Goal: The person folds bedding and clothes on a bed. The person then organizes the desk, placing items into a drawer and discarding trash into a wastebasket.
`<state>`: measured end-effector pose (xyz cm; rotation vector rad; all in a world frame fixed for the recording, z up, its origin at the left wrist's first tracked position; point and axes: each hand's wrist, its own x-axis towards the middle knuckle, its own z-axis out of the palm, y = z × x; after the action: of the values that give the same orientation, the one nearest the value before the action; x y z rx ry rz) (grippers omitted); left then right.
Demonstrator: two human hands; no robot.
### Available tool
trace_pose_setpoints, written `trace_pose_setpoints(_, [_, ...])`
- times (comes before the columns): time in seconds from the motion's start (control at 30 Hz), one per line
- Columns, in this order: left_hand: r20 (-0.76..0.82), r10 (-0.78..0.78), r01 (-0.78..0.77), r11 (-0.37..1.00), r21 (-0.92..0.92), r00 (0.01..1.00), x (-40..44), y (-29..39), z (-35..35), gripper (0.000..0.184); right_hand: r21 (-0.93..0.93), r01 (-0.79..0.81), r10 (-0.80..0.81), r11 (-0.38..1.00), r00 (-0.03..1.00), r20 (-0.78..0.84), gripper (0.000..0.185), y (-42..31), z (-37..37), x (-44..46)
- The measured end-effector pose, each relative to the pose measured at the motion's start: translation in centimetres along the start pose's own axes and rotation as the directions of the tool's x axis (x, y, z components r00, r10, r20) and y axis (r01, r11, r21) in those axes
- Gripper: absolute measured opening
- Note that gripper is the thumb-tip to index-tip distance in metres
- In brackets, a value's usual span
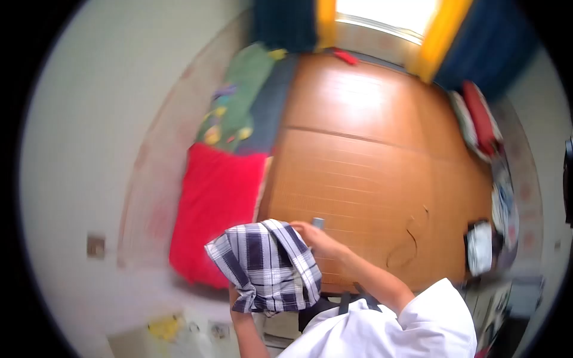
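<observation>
A plaid garment [271, 265] in dark navy and white is held up, bunched and folded, in front of my body; which kind of garment it is I cannot tell. My right hand [310, 235] grips its upper right edge, fingers partly behind the fabric. At the lower left my left hand [234, 296] holds it from the side and below, with most of the fingers hidden by the cloth. Just beyond my right hand a small grey object [318, 223] lies on the brown sleeping surface [358, 179].
Along the left lie a red cushion or folded bedding [221, 209] and a green patterned cloth [245, 89]. A thin dark cord [413, 241] rests on the brown surface. Folded clothes [479, 247] and red-and-white bedding [479, 116] line the right. Blue curtains [286, 24] hang behind.
</observation>
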<state>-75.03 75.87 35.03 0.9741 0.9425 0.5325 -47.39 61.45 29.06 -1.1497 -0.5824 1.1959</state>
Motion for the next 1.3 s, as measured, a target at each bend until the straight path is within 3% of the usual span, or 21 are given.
trace_pose_setpoints(0.03, [0.057,-0.041,0.04,0.999,0.031,0.998,-1.9,3.1,-1.1,0.049,0.086,-0.011,0.011,0.996,1.0,-0.002,0.082,-0.7,7.7,-3.0])
trace_pose_setpoints(0.1, [0.209,-0.118,0.105,0.992,0.069,0.971,-5.0,2.1,5.1,0.05,0.457,0.002,0.001,0.889,1.0,-0.008,0.093,-2.9,5.6,-13.4])
trace_pose_setpoints(0.13, [0.269,-0.151,0.127,0.986,0.106,0.951,-6.8,1.9,8.2,0.05,0.557,-0.083,0.106,0.826,0.994,-0.009,0.091,-2.8,3.7,-17.8])
trace_pose_setpoints(0.2, [0.379,-0.237,0.17,0.965,0.202,0.895,-9.8,1.2,14.6,0.051,0.645,-0.015,0.1,0.764,0.99,-0.095,0.089,-7.3,1.6,-26.2])
trace_pose_setpoints(0.23, [0.432,-0.291,0.202,0.95,0.24,0.854,-10.2,1.4,16.5,0.051,0.644,0.024,0.098,0.765,0.983,-0.153,0.085,-8.5,4.1,-25.3])
trace_pose_setpoints(0.3, [0.481,-0.424,0.276,0.896,0.349,0.767,-7.1,7.2,13.4,0.052,0.631,0.1,0.093,0.77,0.96,-0.266,0.078,-10.3,9.2,-23.4])
trace_pose_setpoints(0.4, [0.523,-0.54,0.329,0.833,0.445,0.659,-5.5,9.4,13.2,0.054,0.554,0.089,0.173,0.828,0.899,-0.402,0.076,-10.5,12.3,-22.7])
trace_pose_setpoints(0.47, [0.525,-0.591,0.332,0.795,0.508,0.612,-7.0,9.3,14.8,0.055,0.679,0.14,0.234,0.721,0.873,-0.428,0.078,-8.3,12.4,-23.8])
trace_pose_setpoints(0.53, [0.541,-0.638,0.311,0.756,0.577,0.548,-9.7,9.1,17.4,0.056,0.682,0.336,0.115,0.65,0.843,-0.525,0.075,-7.0,12.8,-28.1])
trace_pose_setpoints(0.57, [0.547,-0.659,0.319,0.74,0.592,0.516,-9.8,8.9,18.6,0.057,0.667,0.45,0.06,0.593,0.802,-0.594,0.073,-8.0,12.9,-28.7])
trace_pose_setpoints(0.63, [0.578,-0.69,0.326,0.719,0.614,0.434,-9.4,9.0,20.1,0.058,0.636,0.477,0.124,0.607,0.733,-0.669,0.071,-10.6,15.2,-30.4])
trace_pose_setpoints(0.7, [0.599,-0.714,0.334,0.7,0.631,0.362,-8.9,8.9,21.6,0.059,0.631,0.552,0.261,0.546,0.603,-0.754,0.07,-13.8,17.1,-32.0])
trace_pose_setpoints(0.73, [0.612,-0.731,0.344,0.683,0.645,0.303,-8.3,7.5,22.6,0.06,0.591,0.531,0.313,0.607,0.524,-0.792,0.067,-12.5,16.2,-32.9])
trace_pose_setpoints(0.77, [0.622,-0.736,0.35,0.675,0.649,0.266,-8.0,8.0,22.8,0.061,0.537,0.585,0.286,0.608,0.47,-0.835,0.071,-14.1,18.1,-33.3])
trace_pose_setpoints(0.83, [0.618,-0.763,0.375,0.638,0.673,0.188,-8.1,6.9,23.6,0.062,0.522,0.679,0.132,0.517,0.539,-0.832,0.078,-13.8,17.7,-35.1])
trace_pose_setpoints(0.93, [0.603,-0.786,0.424,0.597,0.681,0.137,-11.9,1.1,27.9,0.065,0.589,0.572,0.123,0.571,0.65,-0.75,0.083,-11.6,11.4,-43.3])
trace_pose_setpoints(0.97, [0.59,-0.8,0.452,0.568,0.688,0.106,-13.0,-1.9,30.4,0.066,0.595,0.577,0.158,0.56,0.63,-0.76,0.083,-11.0,8.2,-45.9])
trace_pose_setpoints(1.03, [0.586,-0.806,0.499,0.543,0.675,0.085,-14.6,-5.0,33.2,0.067,0.497,0.214,0.385,0.841,0.408,-0.828,0.074,-12.2,5.2,-47.1])
trace_pose_setpoints(1.1, [0.598,-0.799,0.563,0.526,0.638,0.069,-15.8,-7.3,35.5,0.069,0.451,0.149,0.367,0.88,0.391,-0.844,0.066,-13.6,1.3,-49.4])
trace_pose_setpoints(1.17, [0.619,-0.782,0.635,0.518,0.573,0.079,-17.0,-9.3,37.6,0.071,0.179,0.112,0.106,0.977,0.471,-0.876,0.059,-11.8,-4.5,-52.0])
trace_pose_setpoints(1.3, [0.708,-0.696,0.763,0.521,0.382,0.122,-17.6,-12.3,44.9,0.075,0.08,-0.043,0.09,0.996,0.538,-0.838,0.055,-16.9,-15.0,-55.0])
